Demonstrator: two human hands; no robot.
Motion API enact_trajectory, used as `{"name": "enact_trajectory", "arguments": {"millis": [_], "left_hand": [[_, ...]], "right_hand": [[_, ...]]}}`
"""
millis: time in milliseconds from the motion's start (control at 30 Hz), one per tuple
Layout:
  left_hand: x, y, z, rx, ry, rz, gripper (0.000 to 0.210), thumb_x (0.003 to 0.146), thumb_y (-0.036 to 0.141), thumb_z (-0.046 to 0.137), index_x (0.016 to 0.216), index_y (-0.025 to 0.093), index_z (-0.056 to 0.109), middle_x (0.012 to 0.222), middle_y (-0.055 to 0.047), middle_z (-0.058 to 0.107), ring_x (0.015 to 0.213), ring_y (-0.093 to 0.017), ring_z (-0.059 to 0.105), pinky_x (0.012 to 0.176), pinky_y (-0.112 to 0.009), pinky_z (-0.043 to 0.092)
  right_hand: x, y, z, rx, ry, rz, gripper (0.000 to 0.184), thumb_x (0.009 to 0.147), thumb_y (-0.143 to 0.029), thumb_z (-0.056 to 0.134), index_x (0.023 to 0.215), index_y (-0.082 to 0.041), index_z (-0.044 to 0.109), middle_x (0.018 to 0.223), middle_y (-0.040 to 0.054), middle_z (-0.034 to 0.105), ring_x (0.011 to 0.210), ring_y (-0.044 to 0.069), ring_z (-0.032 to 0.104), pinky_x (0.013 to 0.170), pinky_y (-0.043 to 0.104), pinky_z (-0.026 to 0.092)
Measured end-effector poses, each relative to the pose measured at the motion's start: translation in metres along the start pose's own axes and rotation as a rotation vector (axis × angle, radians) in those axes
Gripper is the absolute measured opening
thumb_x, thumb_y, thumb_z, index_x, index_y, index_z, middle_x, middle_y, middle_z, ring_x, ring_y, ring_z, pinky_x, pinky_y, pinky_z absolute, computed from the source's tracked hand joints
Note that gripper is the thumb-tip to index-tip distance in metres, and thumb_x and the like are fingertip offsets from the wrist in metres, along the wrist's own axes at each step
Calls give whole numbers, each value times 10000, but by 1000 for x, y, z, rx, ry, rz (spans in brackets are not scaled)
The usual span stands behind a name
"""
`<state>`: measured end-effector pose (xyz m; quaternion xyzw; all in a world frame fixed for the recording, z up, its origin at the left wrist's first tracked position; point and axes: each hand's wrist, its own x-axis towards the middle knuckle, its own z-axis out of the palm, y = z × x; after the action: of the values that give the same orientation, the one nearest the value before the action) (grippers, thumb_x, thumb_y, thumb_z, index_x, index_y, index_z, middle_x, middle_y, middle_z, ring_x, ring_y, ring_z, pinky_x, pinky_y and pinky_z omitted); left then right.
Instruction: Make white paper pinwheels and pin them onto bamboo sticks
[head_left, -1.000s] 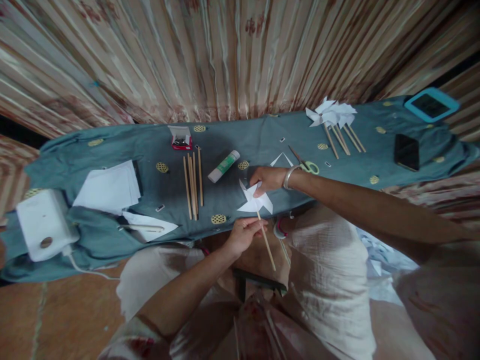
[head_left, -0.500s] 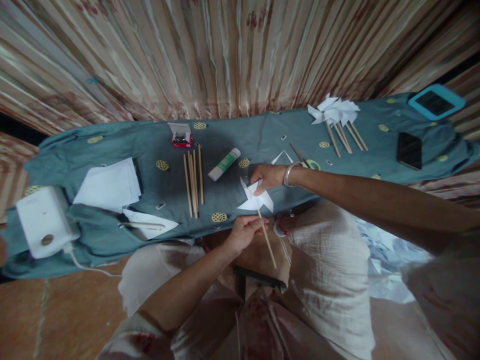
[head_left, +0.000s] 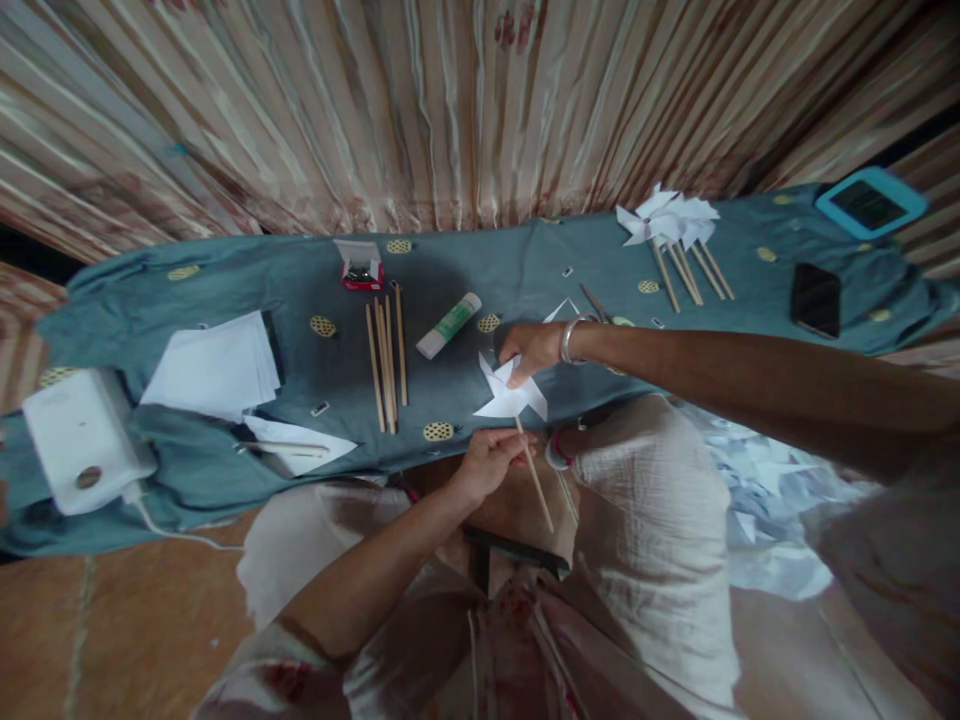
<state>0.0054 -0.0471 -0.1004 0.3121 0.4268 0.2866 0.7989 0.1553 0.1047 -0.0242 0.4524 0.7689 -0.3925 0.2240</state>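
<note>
Nearest us, pale trousers (head_left: 660,520), with one heap of paper scraps (head_left: 780,480) by the right leg and brown floor (head_left: 157,620) on the other side; and here's the left hand (head_left: 487,462), thumb and fingers pinching one wooden stick (head_left: 538,485) that slants down between the legs! At its top, over the cloth's near edge, one white paper pinwheel (head_left: 506,397), and the right hand (head_left: 529,352), silver bangle (head_left: 568,341) on the wrist, pinches it, thumb pressed near the middle. Out across the teal cloth (head_left: 480,270), printed with yellow pineapples (head_left: 438,431): one white device (head_left: 86,440) with a cable (head_left: 180,537), one pointed paper piece (head_left: 289,433) under a pen-like tool (head_left: 281,447), one stack of white sheets (head_left: 206,370), then loose sticks (head_left: 386,365), at least four. Past them, one glue stick (head_left: 448,326), its green label (head_left: 455,320) too small to read; one pair of scissors (head_left: 595,302), partly hidden by the right arm (head_left: 750,380); one black phone (head_left: 816,300) over to the right. Farther back, one red box (head_left: 365,284), flap up, dark bits (head_left: 362,271) inside; a cluster of white pinwheels (head_left: 671,217), five sticks (head_left: 666,275) by my count; one blue-framed device (head_left: 871,203) at the right end; and behind everything, a pleated, striped curtain (head_left: 450,110)
</note>
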Motion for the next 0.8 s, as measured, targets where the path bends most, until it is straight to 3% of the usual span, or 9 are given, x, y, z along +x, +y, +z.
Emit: {"name": "enact_trajectory", "arguments": {"millis": [333,800], "left_hand": [[-1,3,3,-19,17,-19,371,584,471,844,711,130,768,654,-45,694,593,-125,569,648,-271,478],[-1,2,5,-48,30,-35,403,534,492,860,683,131,760,659,-50,701,606,-134,580,641,-270,473]], "right_hand": [[0,-4,-1,77,-10,7,100,686,-265,739,680,-168,716,598,11,629,595,140,550,542,257,413],[1,-5,-1,94,-47,27,178,684,-329,761,697,-156,719,647,28,660,656,174,589,605,288,427]]}}
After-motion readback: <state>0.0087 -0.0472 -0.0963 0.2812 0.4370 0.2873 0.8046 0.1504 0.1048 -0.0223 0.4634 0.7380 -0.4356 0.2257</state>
